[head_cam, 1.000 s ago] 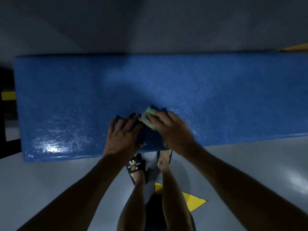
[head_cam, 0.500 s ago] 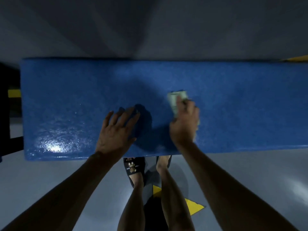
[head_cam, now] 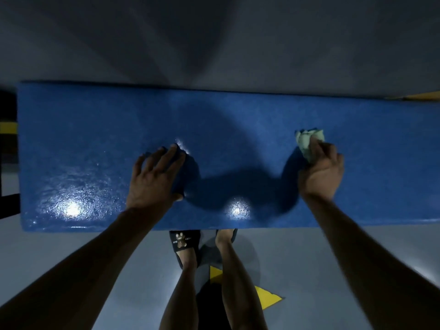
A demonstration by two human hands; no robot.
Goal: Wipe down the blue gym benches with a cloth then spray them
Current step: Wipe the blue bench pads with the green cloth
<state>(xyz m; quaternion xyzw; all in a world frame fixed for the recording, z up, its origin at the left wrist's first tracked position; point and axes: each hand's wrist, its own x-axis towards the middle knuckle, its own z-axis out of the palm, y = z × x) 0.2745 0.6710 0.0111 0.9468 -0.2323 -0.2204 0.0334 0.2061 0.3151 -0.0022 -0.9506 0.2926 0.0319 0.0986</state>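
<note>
A long blue gym bench (head_cam: 95,139) runs across the view, its textured top glossy with light glare near the front edge. My left hand (head_cam: 154,177) lies flat on the bench top left of centre, fingers spread. My right hand (head_cam: 321,170) is on the right part of the bench and grips a crumpled pale green cloth (head_cam: 307,140), which sticks out beyond my fingers and touches the surface. No spray bottle is in view.
Grey floor (head_cam: 71,253) lies in front of the bench, with a yellow marking (head_cam: 264,298) behind my legs. My feet in dark sandals (head_cam: 184,241) stand at the bench's front edge. A grey wall (head_cam: 214,44) rises behind the bench. Dark framing with a yellow stripe (head_cam: 8,127) is at far left.
My right hand has swept the cloth to the right along the bench, away from my left hand. My left hand has stayed flat in about the same spot.
</note>
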